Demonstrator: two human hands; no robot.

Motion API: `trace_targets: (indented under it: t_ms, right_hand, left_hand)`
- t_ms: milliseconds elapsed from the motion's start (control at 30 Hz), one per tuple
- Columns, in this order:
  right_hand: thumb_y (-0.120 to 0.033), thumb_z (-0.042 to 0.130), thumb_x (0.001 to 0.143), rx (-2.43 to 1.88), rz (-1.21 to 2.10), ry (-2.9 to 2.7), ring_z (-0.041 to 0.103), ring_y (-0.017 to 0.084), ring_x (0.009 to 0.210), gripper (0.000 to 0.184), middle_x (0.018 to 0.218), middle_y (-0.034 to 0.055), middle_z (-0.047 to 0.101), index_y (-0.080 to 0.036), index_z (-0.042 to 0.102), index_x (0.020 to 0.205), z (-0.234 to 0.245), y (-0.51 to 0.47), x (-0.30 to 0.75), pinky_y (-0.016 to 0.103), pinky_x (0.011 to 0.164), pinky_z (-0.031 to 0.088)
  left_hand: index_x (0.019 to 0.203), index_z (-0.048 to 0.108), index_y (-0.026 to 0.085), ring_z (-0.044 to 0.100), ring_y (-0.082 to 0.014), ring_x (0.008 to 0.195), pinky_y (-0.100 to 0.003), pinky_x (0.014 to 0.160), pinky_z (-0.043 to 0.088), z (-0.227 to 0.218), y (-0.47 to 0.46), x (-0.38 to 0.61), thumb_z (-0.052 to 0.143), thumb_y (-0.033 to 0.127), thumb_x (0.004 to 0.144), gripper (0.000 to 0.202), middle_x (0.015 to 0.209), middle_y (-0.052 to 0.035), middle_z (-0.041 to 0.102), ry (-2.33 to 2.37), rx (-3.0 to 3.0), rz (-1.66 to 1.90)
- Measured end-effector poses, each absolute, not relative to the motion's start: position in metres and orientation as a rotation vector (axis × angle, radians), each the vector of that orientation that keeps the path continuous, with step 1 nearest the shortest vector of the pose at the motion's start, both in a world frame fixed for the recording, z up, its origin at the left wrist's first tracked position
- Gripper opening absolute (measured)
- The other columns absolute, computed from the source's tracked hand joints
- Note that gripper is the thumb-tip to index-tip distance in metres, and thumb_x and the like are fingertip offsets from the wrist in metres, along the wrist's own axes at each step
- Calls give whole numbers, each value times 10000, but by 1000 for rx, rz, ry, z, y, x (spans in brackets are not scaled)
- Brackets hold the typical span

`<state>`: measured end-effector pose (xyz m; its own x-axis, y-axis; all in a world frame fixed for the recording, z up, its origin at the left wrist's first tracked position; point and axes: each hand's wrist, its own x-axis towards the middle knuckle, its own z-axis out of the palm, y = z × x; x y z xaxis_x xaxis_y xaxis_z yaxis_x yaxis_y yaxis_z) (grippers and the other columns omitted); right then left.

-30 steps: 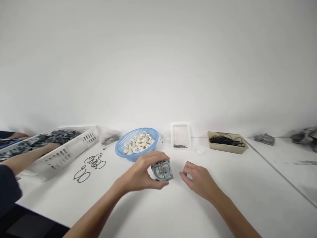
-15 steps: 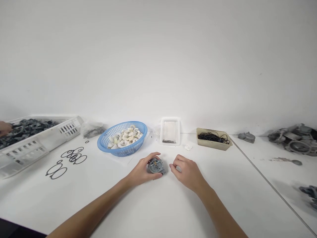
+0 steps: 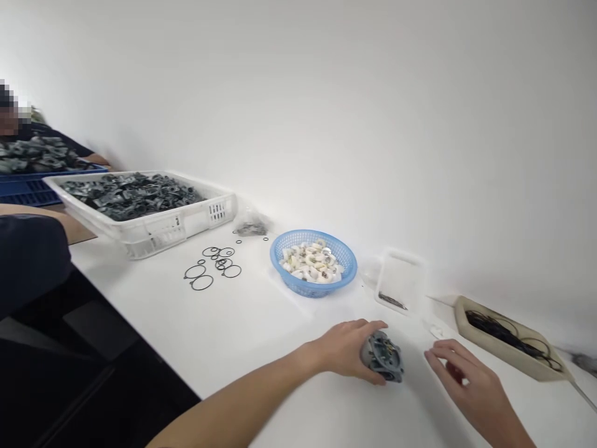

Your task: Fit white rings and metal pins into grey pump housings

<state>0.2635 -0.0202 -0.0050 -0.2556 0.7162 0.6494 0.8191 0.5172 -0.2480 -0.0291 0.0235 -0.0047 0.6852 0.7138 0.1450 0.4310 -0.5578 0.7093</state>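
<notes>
My left hand (image 3: 349, 350) is closed round a small grey metal part (image 3: 384, 357) that rests on the white table (image 3: 261, 323). My right hand (image 3: 471, 386) hovers just right of the part, fingers curled loosely, with nothing visible in them. A blue basket (image 3: 347, 270) of white curved pieces stands behind my left hand. A small clear tray (image 3: 401, 280) with a few thin dark pins lies behind the part.
A white crate (image 3: 177, 224) of dark metal parts sits at the far left, with a blue crate (image 3: 28, 190) behind it. Several black O-rings (image 3: 212, 267) lie loose on the table. A beige tray (image 3: 508, 351) of black rings is at right. Another person's dark sleeve (image 3: 28, 261) is at left.
The view has swung to the left and tilted, so my hands now sit at the lower right. My left hand still holds the grey part; my right hand has drawn slightly away from it.
</notes>
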Motion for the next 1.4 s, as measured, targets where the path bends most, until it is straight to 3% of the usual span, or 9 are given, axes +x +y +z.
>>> trace_targets:
  t_ms: [233, 367, 500, 600, 667, 900, 1033, 1167, 1400]
  right_hand:
    - [-387, 551, 1026, -1200, -97, -2212, 548, 135, 594, 224, 997, 42, 686, -237, 694, 943, 81, 37, 186, 294, 596, 479]
    - [-286, 523, 976, -1163, 41, -2326, 580, 167, 700, 205, 1048, 70, 688, -203, 700, 1036, 120, 77, 98, 318, 690, 481]
    - [-171, 592, 913, -1086, 130, -2610, 632, 191, 870, 258, 1124, 42, 689, -254, 741, 1107, 117, 106, 21, 306, 780, 472]
    - [-70, 644, 827, -1037, 253, -2784, 638, 194, 912, 336, 1062, 17, 680, -284, 775, 1050, 106, 121, -11, 284, 774, 466]
    - [-60, 679, 806, -1030, 304, -2820, 632, 207, 932, 277, 1013, 19, 671, -262, 780, 965, 99, 128, -20, 296, 800, 467]
    - [-196, 724, 866, -1029, 412, -2679, 621, 213, 988, 46, 1028, 34, 665, -204, 700, 905, 90, 136, -6, 328, 871, 490]
    - [-267, 626, 934, -1054, 469, -2493, 640, 200, 1032, 83, 1086, 47, 665, -197, 628, 979, 102, 120, 28, 309, 865, 529]
    - [-293, 617, 941, -1092, 472, -2411, 628, 208, 1074, 84, 1107, 40, 675, -215, 629, 968, 121, 84, 86, 343, 949, 515]
    - [-283, 587, 991, -1354, 477, -2409, 615, 203, 1020, 57, 1081, 17, 667, -252, 630, 1012, 115, 7, 177, 354, 924, 500]
  left_hand:
    - [1644, 229, 394, 603, -422, 1285, -540, 1031, 528, -5, 27, -40, 903, 518, 623, 1230, 1567, -120, 432, 730, 2244, 465]
    - [1613, 318, 363, 607, -432, 1272, -552, 1068, 505, -19, 20, -25, 906, 550, 622, 1168, 1492, -134, 516, 724, 2304, 624]
    - [1517, 447, 343, 652, -418, 1195, -527, 1021, 532, -27, 21, -16, 870, 518, 708, 929, 1328, -120, 637, 736, 2414, 713]
    - [1460, 489, 358, 643, -408, 1227, -504, 1030, 532, -23, 24, -20, 883, 475, 708, 858, 1402, -98, 625, 689, 2436, 758]
    - [1426, 516, 371, 627, -401, 1265, -485, 1033, 533, -18, 25, -23, 889, 462, 707, 815, 1445, -70, 611, 661, 2437, 799]
    - [1422, 539, 345, 683, -398, 1162, -482, 971, 553, -20, 27, -23, 896, 553, 674, 854, 1357, -87, 666, 706, 2411, 840]
    - [1395, 590, 301, 691, -400, 1127, -487, 992, 539, -20, 29, -24, 894, 628, 620, 895, 1258, -108, 690, 787, 2286, 768]
    - [1286, 678, 304, 689, -358, 1129, -440, 1000, 532, -14, 29, -25, 879, 653, 612, 785, 1232, -72, 702, 824, 2136, 753]
    - [1199, 729, 270, 703, -300, 977, -367, 858, 533, -11, 27, -23, 910, 577, 636, 666, 1117, -55, 729, 797, 2069, 838]
